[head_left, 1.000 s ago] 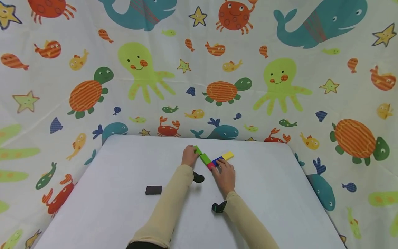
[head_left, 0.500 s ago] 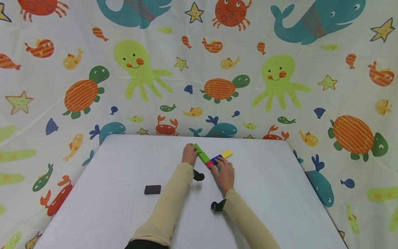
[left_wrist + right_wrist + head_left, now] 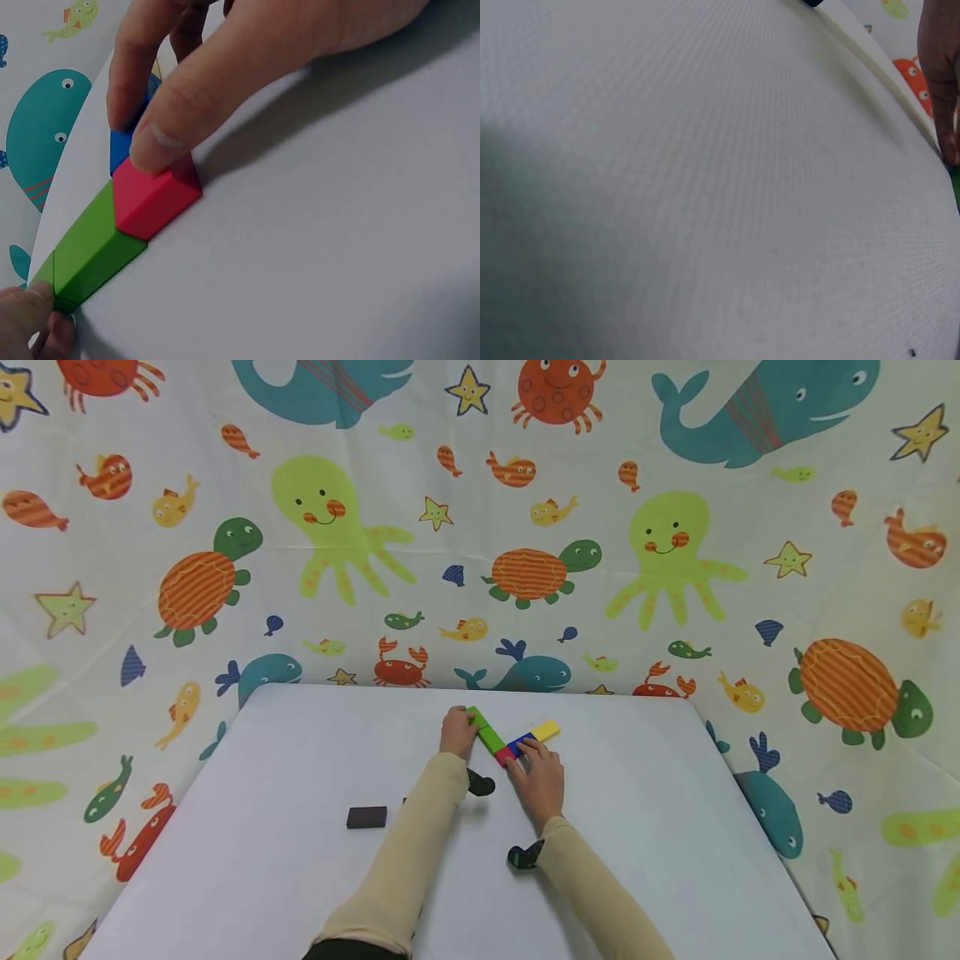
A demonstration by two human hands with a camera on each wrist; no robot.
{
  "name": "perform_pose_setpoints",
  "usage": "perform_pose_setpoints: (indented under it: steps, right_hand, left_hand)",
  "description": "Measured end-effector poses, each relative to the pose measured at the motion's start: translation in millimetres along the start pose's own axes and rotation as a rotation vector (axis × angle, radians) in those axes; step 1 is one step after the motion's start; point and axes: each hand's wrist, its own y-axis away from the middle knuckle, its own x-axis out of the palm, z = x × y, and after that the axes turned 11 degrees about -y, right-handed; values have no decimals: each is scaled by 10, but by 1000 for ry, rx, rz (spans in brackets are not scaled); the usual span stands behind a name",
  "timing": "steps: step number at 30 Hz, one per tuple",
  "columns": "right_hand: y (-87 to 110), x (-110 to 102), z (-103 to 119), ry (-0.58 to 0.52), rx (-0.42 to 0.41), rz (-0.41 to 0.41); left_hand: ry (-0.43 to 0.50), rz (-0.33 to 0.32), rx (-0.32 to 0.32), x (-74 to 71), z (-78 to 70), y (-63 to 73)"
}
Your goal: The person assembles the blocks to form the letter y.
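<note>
Far green block point(image 3: 475, 716) sitting flush with the near green block point(image 3: 492, 739), the gap of a second ago no longer showing

Patterned backdrop point(image 3: 465, 543) is hanging behind the white worktop point(image 3: 660, 793), and a left sleeve point(image 3: 405, 852) and a right sleeve point(image 3: 600, 885) are reaching over it. The left grip point(image 3: 457, 733), a bare hand, is pinching the far green block between thumb and fingers; the right grip point(image 3: 540, 777) is pinching the corner of the layout, its thumb resting on the red block point(image 3: 146, 199) and a finger on the blue block point(image 3: 514, 748). A dark block point(image 3: 367, 817) is lying well apart, left of the left sleeve. Coloured blocks are forming a V on the far part of the worktop: the two green ones are making one side, the blue block and yellow block point(image 3: 546, 731) the other, and the red block is sitting at the point nearest the person, touching the near green block.

Judging by their crisp edges, these blocks are probably light, stiff and hardly fragile; smooth faces may be slipping slightly under fingertips. Opposite long sides are looking like the surest hold.
</note>
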Motion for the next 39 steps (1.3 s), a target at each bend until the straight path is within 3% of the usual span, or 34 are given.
perform_pose_setpoints:
  steps: [25, 34, 39]
  right_hand:
    - [4, 3, 2, -3, 4, 3]
    - [1, 4, 5, -7, 4, 3]
    - [-7, 22, -16, 13, 4, -5]
  left_hand:
    - [20, 26, -32, -17, -7, 0]
    - [-2, 0, -7, -10, 0, -6]
    - [1, 23, -18, -32, -4, -9]
